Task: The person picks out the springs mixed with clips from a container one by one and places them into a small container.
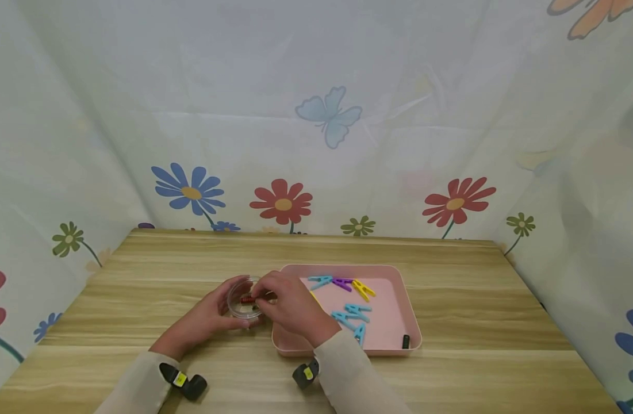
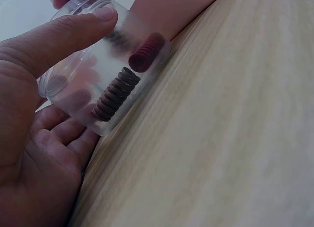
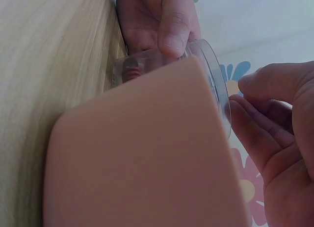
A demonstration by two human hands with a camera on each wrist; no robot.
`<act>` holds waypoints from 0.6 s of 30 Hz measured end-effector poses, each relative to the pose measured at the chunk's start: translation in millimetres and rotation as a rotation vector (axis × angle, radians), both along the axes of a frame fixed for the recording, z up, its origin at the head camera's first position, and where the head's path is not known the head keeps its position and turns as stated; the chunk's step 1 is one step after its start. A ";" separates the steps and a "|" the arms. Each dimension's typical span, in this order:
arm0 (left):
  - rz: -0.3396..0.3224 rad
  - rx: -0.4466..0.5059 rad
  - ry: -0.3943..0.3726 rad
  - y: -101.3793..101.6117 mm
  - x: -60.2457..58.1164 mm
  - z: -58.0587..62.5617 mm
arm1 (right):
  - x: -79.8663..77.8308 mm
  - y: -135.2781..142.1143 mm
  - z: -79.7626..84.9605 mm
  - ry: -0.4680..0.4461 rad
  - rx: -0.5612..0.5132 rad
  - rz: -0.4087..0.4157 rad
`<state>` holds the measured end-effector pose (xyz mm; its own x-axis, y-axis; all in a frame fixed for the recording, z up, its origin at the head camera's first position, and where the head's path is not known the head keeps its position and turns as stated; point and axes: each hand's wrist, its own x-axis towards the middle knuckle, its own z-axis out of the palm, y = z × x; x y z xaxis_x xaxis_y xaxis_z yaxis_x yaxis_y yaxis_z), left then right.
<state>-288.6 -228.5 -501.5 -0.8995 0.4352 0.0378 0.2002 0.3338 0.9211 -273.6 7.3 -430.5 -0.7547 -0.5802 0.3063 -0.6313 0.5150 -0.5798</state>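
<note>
My left hand grips a clear plastic jar, thumb on one side and fingers round the other; the jar lies tilted close over the table, its mouth facing my right hand. Inside, a dark coil spring and a red coil spring show through the wall, with another dark, blurred shape behind. Right at the jar's rim are my right thumb and fingertips; in the right wrist view they stand slightly apart, with nothing visible between them.
A pink tray stands under and beyond my right forearm. Blue clothespins, a purple clothespin and a yellow clothespin lie in it, plus a black spring in its near right corner. Behind the wooden table hangs a flowered curtain.
</note>
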 end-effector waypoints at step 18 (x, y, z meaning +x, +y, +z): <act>0.006 -0.015 0.000 1.0 1.1 1.1 | -0.4 0.8 -0.7 0.029 0.030 -0.004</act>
